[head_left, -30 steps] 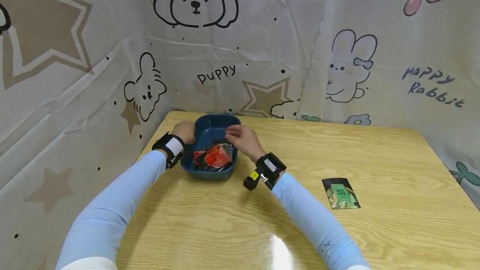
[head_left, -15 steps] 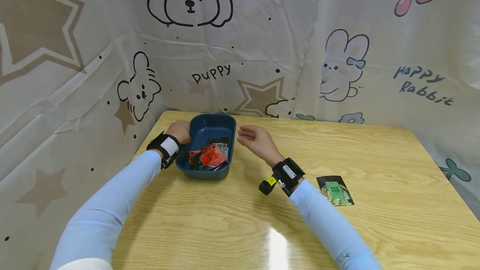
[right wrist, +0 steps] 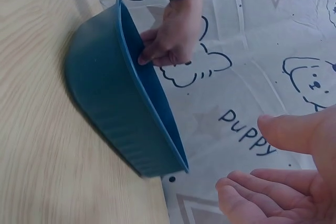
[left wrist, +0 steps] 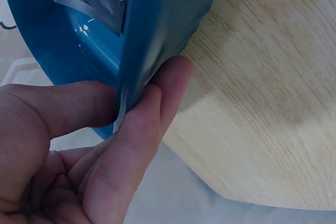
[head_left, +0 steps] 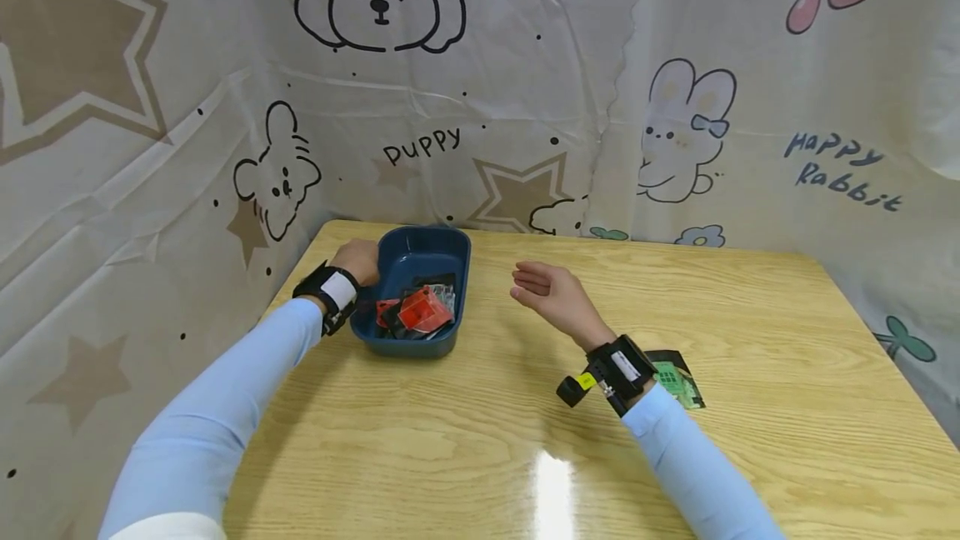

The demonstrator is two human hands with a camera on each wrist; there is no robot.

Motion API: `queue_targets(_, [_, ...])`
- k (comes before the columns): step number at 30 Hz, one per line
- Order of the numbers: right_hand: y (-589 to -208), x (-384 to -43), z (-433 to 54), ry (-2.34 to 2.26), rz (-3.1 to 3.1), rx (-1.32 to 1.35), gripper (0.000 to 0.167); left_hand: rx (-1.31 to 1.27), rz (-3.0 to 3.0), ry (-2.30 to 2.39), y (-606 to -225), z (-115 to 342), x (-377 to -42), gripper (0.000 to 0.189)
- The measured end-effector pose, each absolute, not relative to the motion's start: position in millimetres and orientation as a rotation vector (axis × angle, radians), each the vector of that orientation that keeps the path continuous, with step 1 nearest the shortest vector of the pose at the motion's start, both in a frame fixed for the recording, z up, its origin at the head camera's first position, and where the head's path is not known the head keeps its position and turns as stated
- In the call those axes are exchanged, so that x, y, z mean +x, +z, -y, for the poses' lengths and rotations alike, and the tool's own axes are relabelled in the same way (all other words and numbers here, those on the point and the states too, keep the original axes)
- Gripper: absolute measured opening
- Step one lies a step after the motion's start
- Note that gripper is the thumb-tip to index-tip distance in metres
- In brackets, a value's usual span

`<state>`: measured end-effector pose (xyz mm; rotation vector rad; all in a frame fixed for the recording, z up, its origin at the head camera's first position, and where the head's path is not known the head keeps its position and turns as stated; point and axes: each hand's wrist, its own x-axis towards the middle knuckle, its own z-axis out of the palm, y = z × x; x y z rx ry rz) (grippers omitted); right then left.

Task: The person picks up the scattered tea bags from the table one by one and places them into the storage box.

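A dark blue plastic bin (head_left: 423, 242) stands at the back left of the table, with several red and black packets (head_left: 422, 312) heaped at its near end. My left hand (head_left: 358, 262) pinches the bin's left rim; in the left wrist view the thumb (left wrist: 79, 106) is inside the wall and the fingers outside. To the right of the bin, apart from it, my right hand (head_left: 558, 298) hangs above the table with relaxed fingers and nothing in them. Behind my right wrist lies a black and green packet (head_left: 678, 382), partly hidden by the wrist strap.
The light wood table (head_left: 420, 448) runs up to a patterned cloth (head_left: 525, 90) hanging at the back and left. Both wrists wear black straps with small cameras.
My right hand has drawn back from over the bin, moving right and nearer to me, its wrist now covering part of the green packet. The left hand keeps its grip on the rim.
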<state>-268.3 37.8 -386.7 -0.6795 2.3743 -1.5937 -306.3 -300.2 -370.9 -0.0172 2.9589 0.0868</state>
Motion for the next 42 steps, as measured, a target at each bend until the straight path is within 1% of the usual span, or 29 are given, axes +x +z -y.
queue_targets(12, [-396,-258,-71,-1.558,-2.405,-0.636,0.056,-0.051,-2.941,0.083,-370,297,-302,0.010])
queue_targets(24, [-404,-253,-103,-1.538,-2.398,-0.599,0.059,-0.065,-2.929,0.092,-372,299,-306,0.007])
queue_targets(32, [-411,-249,-124,-1.516,-2.428,-0.596,0.058,-0.062,-2.936,0.086,-370,299,-307,0.008])
queue_targets(42, [-421,-240,-151,-1.504,-2.446,-0.581,0.060,-0.092,-2.911,0.099,-367,294,-305,0.006])
